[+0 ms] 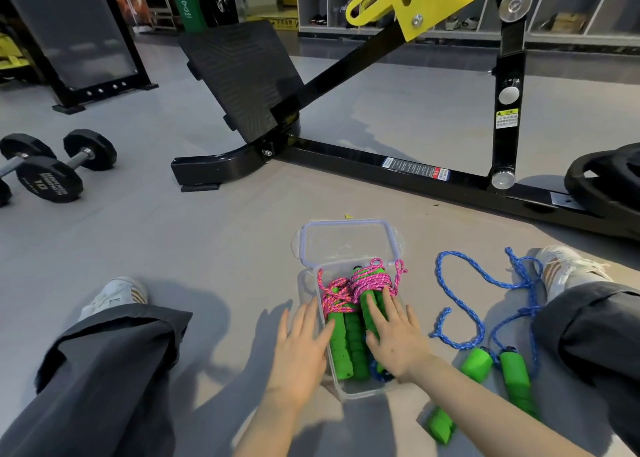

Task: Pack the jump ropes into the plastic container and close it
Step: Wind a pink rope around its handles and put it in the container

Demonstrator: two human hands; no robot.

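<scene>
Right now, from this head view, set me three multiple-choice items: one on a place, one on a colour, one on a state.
1. Where does the unwound blue rope lie?
A. inside the container
B. on the floor, right of the container
C. on the lid

2. What colour is the cord wound round the handles in the container?
A. pink
B. yellow
C. white

3. How is the container?
A. lid clipped on
B. tipped on its side
C. open, lid off

Answers:
1 B: its loops sprawl on the floor beside the container.
2 A: pink turns wrap the green handles.
3 C: the lid lies beyond the container's far end and the contents show from above.
</scene>
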